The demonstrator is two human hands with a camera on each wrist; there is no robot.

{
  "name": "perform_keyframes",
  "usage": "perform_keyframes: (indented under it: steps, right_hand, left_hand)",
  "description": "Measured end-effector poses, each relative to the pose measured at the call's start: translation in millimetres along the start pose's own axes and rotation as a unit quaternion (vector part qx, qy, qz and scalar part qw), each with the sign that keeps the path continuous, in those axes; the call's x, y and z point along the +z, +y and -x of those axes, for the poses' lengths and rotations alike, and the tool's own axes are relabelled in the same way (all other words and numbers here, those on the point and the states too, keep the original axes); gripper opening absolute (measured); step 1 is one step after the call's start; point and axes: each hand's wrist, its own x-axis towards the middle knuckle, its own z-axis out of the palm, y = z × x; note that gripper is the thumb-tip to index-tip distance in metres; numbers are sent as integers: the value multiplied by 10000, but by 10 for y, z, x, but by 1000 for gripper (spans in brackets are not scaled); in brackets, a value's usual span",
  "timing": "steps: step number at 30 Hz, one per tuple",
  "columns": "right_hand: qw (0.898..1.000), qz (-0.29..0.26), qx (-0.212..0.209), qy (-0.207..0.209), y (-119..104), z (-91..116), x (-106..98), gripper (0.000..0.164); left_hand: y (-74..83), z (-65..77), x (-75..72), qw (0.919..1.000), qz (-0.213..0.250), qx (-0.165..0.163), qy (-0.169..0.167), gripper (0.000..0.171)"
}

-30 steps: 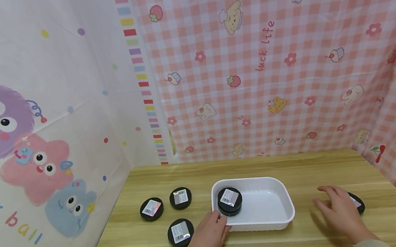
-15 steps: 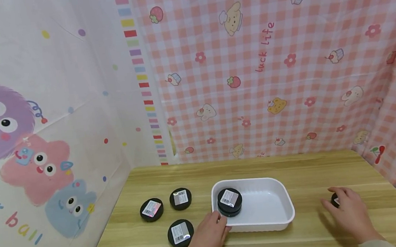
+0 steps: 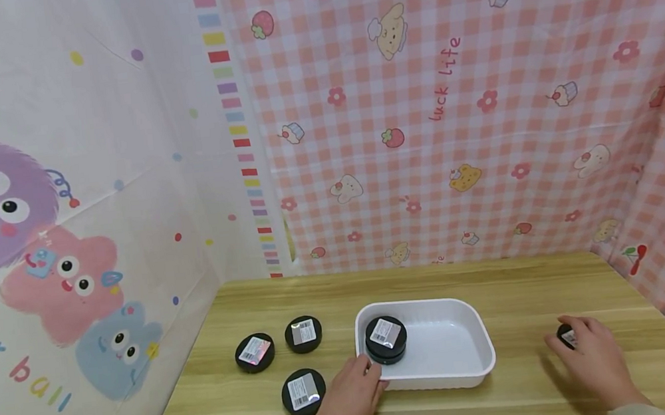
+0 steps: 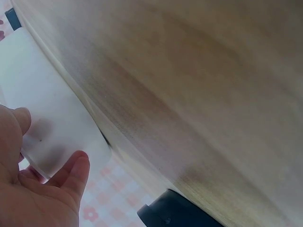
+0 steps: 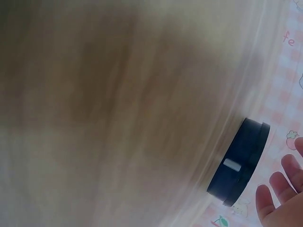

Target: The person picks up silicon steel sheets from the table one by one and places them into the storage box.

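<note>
My left hand (image 3: 349,396) holds the near left corner of a white plastic tray (image 3: 485,346); in the left wrist view its thumb and fingers sit around the rim. Inside the tray's left end stands a stack of black round tubs, the top tub (image 3: 388,333) bearing a barcode label. At the right, my right hand (image 3: 595,359) hovers over another black tub (image 3: 566,335), hiding part of it. The right wrist view shows this tub (image 5: 239,162) on the wood with the loosely bent fingers (image 5: 282,188) apart from its side.
Left of the tray lie three more black labelled tubs: a near tub (image 3: 304,394), a far tub (image 3: 303,334) and a leftmost tub (image 3: 254,352). The wooden table (image 3: 531,275) meets a pink checked cloth (image 3: 489,206) at the back and a white printed cloth (image 3: 192,248) at left.
My right hand has moved right, from beside the tub to over it. The left hand and the tray have stayed in place.
</note>
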Motion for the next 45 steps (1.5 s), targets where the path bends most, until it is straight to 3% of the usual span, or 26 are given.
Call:
perform_keyframes:
  steps: [7, 21, 32, 38, 45]
  right_hand:
    - [9999, 54, 6, 102, 82, 12, -26, 56]
    - [9951, 520, 529, -646, 190, -20, -134, 83]
    - [9939, 641, 541, -713, 231, 6, -149, 92]
    - [9903, 703, 629, -1023, 277, 0, -147, 99]
    - [9873, 649, 755, -1235, 355, -16, -122, 107]
  left_hand:
    - [5, 0, -2, 10000, 60, 5, 26, 19]
    - [5, -4, -19, 9999, 63, 32, 87, 19]
    - [-13, -4, 27, 9999, 129, -15, -42, 19]
    - [-15, -13, 23, 9996, 200, -94, -199, 20]
    - [-6, -13, 7, 9996, 199, -80, -159, 20]
